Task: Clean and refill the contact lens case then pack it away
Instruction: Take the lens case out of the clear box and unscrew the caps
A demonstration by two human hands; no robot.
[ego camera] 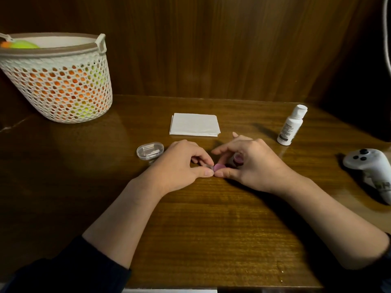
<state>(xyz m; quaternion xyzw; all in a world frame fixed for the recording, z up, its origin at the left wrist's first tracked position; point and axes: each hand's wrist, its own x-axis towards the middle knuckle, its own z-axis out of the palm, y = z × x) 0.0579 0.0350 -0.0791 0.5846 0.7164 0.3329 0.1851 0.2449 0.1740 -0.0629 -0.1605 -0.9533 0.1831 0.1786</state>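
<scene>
A small contact lens case with a pink cap lies on the wooden table between my hands. My left hand pinches its left end between thumb and fingertips. My right hand grips the pink cap with thumb and index finger, and a second purple cap shows inside its curled fingers. A clear plastic storage box sits just left of my left hand. A white solution bottle stands upright at the right. A folded white tissue lies behind my hands.
A white perforated basket holding orange and green things stands at the back left. A white game controller lies at the right edge. A wooden wall closes the back of the table.
</scene>
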